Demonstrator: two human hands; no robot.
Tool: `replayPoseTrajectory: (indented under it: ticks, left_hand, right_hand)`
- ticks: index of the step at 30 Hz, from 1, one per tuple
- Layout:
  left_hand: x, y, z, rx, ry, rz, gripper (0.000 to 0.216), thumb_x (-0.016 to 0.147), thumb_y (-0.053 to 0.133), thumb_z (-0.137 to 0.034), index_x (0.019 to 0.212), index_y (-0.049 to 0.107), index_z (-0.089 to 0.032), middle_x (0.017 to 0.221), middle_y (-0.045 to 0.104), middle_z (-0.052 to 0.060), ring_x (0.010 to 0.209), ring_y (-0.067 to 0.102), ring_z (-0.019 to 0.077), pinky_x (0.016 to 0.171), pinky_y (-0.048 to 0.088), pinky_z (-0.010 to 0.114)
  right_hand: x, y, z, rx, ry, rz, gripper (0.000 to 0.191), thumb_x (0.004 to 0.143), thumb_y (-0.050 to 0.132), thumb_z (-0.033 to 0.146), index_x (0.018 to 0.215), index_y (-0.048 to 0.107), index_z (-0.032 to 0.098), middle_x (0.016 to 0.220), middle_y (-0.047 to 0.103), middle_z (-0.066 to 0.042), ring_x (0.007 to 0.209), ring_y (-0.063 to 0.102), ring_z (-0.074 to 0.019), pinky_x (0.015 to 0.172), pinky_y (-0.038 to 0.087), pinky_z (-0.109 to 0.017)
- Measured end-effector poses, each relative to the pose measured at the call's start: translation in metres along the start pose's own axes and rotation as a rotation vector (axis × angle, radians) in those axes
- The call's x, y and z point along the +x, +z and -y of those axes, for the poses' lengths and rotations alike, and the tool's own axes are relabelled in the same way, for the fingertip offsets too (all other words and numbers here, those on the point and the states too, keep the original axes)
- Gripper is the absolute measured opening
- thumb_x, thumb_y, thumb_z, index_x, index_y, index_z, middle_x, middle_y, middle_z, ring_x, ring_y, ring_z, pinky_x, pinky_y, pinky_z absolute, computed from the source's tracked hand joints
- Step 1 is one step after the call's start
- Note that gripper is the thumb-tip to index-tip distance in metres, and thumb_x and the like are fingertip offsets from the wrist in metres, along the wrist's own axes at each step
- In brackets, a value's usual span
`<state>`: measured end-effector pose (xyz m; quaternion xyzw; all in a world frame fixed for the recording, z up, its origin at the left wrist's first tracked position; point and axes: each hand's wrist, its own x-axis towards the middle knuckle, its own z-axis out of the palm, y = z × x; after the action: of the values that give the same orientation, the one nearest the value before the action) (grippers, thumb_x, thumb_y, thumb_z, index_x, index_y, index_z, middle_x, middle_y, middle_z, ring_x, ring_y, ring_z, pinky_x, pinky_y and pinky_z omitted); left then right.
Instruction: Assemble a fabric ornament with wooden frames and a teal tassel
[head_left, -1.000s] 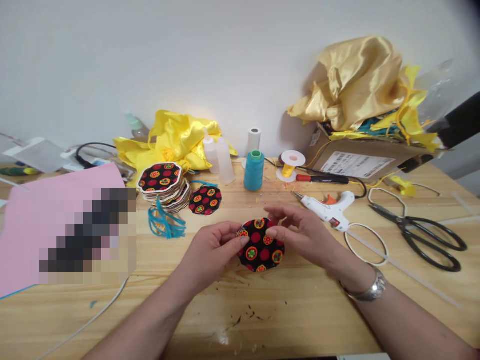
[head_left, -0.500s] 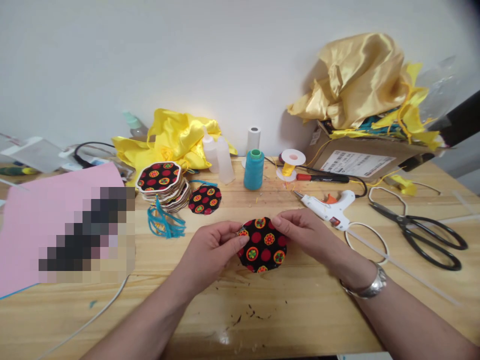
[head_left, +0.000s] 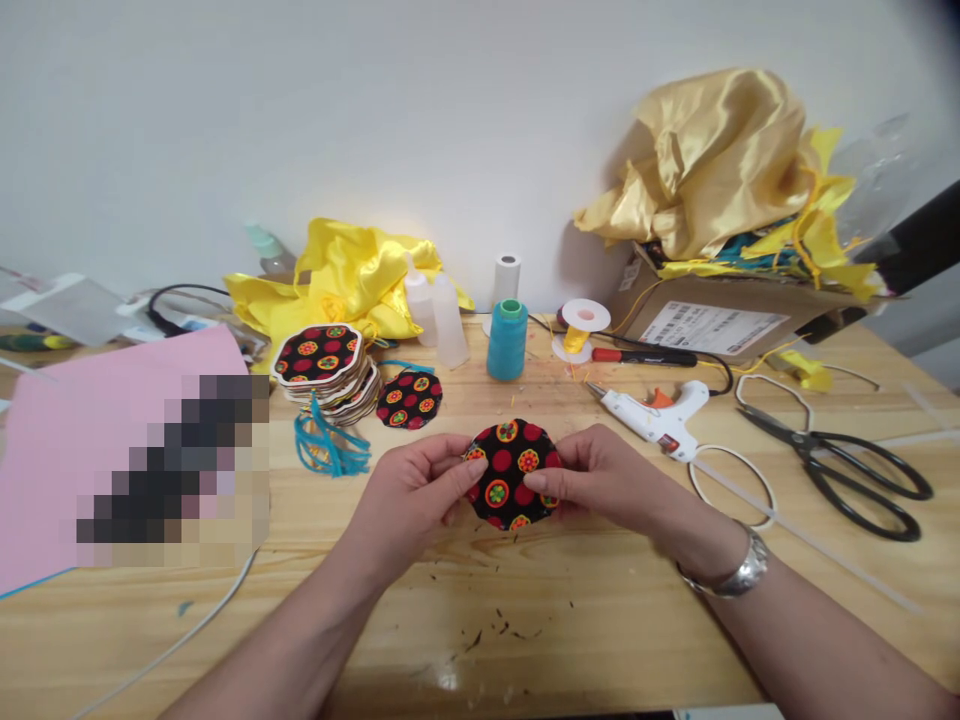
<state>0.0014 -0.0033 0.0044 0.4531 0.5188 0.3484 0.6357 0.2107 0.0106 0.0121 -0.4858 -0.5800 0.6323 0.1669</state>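
Observation:
A round black fabric piece point(head_left: 508, 470) with red and orange dots is held just above the wooden table point(head_left: 585, 620), between both hands. My left hand point(head_left: 414, 497) pinches its left edge with thumb and fingers. My right hand point(head_left: 600, 480) pinches its right edge, thumb on top. A silver bracelet point(head_left: 731, 580) sits on my right wrist. A stack of matching fabric rounds point(head_left: 324, 366) and one loose round point(head_left: 409, 398) lie to the back left.
Turquoise cord point(head_left: 326, 447), a teal thread cone point(head_left: 508, 340), squeeze bottles point(head_left: 442, 315), a yellow ribbon spool point(head_left: 579, 330), a white glue gun point(head_left: 654, 415), wire rings point(head_left: 733, 487), black scissors point(head_left: 847, 465), yellow satin point(head_left: 345, 275), a fabric-filled cardboard box point(head_left: 720, 315) and pink paper point(head_left: 90, 440) surround the hands.
My right hand moved from above the round's top edge down to its right edge and pinched it. The round shifted slightly toward the left and lifted.

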Motion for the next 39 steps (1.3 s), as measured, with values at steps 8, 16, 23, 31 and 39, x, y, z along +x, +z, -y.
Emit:
replayPoseTrajectory:
  ticks: [8,16,23,31,39]
  left_hand:
    - [0.000,0.002,0.000,-0.063,-0.028,-0.022,0.033,0.072,0.069,-0.034,0.101,0.068,-0.017,0.084,0.074,0.006,0.076,0.068,0.0200,0.063,0.054,0.029]
    - [-0.003,0.008,-0.006,-0.008,0.003,0.017,0.023,0.072,0.070,-0.030,0.092,0.071,-0.020,0.077,0.074,0.001,0.069,0.067,0.0146,0.060,0.052,0.022]
    - [-0.006,0.014,-0.001,0.105,0.047,0.085,0.021,0.075,0.065,-0.029,0.093,0.071,-0.019,0.076,0.073,0.001,0.069,0.066,0.0153,0.064,0.052,0.025]
    - [-0.006,0.013,-0.005,0.162,0.073,0.033,0.023,0.080,0.059,-0.035,0.089,0.071,-0.018,0.064,0.069,0.000,0.054,0.060,0.0124,0.047,0.046,0.021]
    - [-0.009,0.011,-0.001,0.487,0.355,-0.288,0.014,0.081,0.059,-0.029,0.085,0.069,-0.020,0.072,0.073,0.000,0.065,0.066,0.0149,0.060,0.051,0.024]
  right_hand:
    - [-0.002,-0.004,-0.002,0.125,-0.056,-0.021,0.052,0.074,0.056,0.064,0.067,0.067,0.013,0.057,0.058,-0.001,0.049,0.047,-0.0076,0.047,0.035,-0.020]
    - [0.002,0.004,0.000,0.339,-0.014,-0.046,0.043,0.066,0.071,0.053,0.082,0.069,0.013,0.073,0.068,-0.005,0.060,0.058,-0.0115,0.055,0.044,-0.022]
    - [0.006,0.012,-0.004,0.389,0.021,0.016,0.035,0.062,0.078,0.040,0.081,0.070,0.011,0.072,0.071,-0.005,0.058,0.062,-0.0106,0.054,0.047,-0.020]
    - [0.006,0.015,-0.003,0.356,0.046,-0.063,0.031,0.065,0.075,0.036,0.081,0.071,0.010,0.071,0.072,-0.007,0.057,0.063,-0.0114,0.053,0.049,-0.021]
    - [0.004,0.015,0.002,0.381,0.058,-0.089,0.029,0.066,0.074,0.036,0.082,0.071,0.012,0.068,0.071,-0.005,0.053,0.063,-0.0111,0.050,0.050,-0.021]
